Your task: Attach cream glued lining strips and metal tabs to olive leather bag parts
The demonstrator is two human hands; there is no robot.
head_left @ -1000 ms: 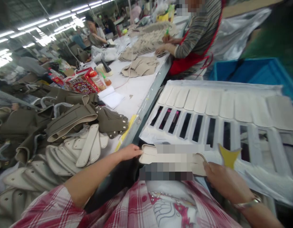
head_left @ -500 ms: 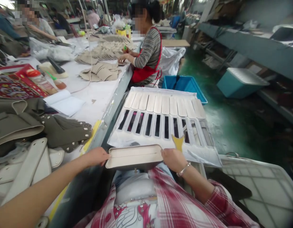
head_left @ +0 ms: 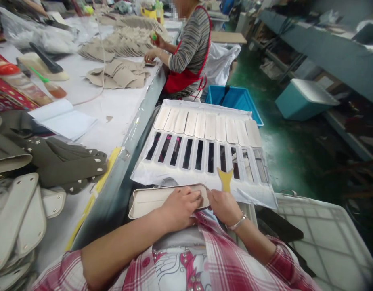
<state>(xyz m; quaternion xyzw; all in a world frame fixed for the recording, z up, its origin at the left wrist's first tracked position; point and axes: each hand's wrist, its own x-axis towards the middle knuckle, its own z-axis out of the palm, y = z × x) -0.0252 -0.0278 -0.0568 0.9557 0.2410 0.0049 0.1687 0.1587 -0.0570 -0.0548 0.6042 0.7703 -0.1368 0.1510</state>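
I hold a long cream leather strap piece (head_left: 147, 199) across my lap. My left hand (head_left: 180, 206) lies over its right half with fingers curled on it. My right hand (head_left: 224, 206) grips its right end, beside a yellow scraper (head_left: 225, 179) that stands up just past my fingers. Just beyond lies a white slotted template board (head_left: 201, 151) with a row of cream strips (head_left: 209, 126) laid along its far side.
On the table at left lie olive studded straps (head_left: 68, 163) and cream straps (head_left: 19, 214), with a paper pad (head_left: 63, 119). A person in a red apron (head_left: 189, 52) works farther along. Blue bins (head_left: 233, 101) and a white crate (head_left: 322, 238) stand on the green floor.
My left hand slid from the strap's left end to its right half, close to my right hand. The view tilted down a little.
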